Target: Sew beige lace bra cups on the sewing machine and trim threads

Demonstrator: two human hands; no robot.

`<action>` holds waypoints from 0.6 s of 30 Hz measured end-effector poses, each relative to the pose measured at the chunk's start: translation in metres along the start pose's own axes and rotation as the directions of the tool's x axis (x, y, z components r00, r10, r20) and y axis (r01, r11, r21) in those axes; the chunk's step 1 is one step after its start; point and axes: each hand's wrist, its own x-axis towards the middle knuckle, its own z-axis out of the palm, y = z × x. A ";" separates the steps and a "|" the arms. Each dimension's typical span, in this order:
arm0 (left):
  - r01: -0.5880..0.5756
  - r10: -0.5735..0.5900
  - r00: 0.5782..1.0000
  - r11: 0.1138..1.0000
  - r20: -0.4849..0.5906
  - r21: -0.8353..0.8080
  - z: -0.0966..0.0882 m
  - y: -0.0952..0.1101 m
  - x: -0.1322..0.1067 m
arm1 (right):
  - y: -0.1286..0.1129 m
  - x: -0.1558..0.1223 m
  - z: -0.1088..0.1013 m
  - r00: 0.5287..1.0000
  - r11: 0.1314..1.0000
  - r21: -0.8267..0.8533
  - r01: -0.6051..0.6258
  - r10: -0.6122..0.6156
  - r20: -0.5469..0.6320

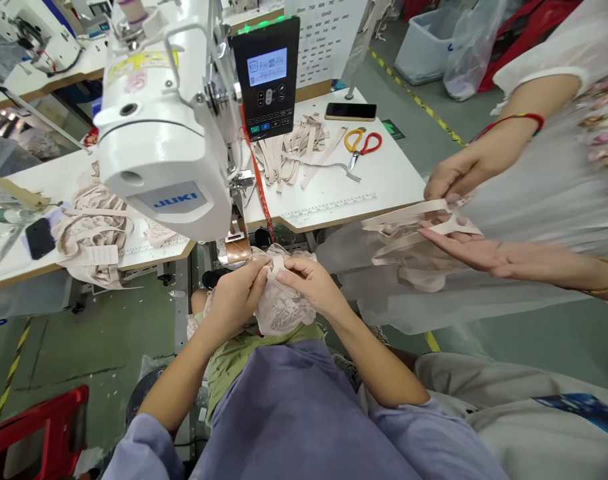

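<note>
A pale pink lace garment piece (287,303) hangs between my two hands, just in front of the sewing machine (169,160). My left hand (239,293) pinches its upper left edge close to the machine's needle area. With thumb and fingers, my right hand (314,283) grips the top edge a short way to the right. The lace drapes down over my lap, and its lower part hangs loose. The fingertips partly cover the band along its top. A brown metal plate (235,250) on the machine sits right behind my left hand.
At right, another person's hands (464,173) hold beige straps (409,230). On the white table (384,157) lie cut strips (289,157), scissors (357,150) and a phone (351,111). A garment heap (97,227) rests at left; a red stool (44,433) stands lower left.
</note>
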 end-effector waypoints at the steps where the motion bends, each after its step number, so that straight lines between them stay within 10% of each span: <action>1: -0.066 0.065 0.998 0.996 0.008 0.057 0.000 0.002 0.006 | -0.002 -0.005 -0.002 1.000 1.000 -0.008 -0.011 0.011 -0.017; 7: -0.290 0.331 0.940 0.904 -0.086 0.316 0.018 0.025 0.022 | -0.011 -0.020 -0.012 0.996 0.998 -0.061 0.022 -0.027 -0.088; 18: 0.033 0.017 0.981 0.967 -0.192 0.253 0.011 0.018 0.023 | -0.017 -0.053 -0.050 0.918 0.984 0.159 0.082 -0.012 -0.397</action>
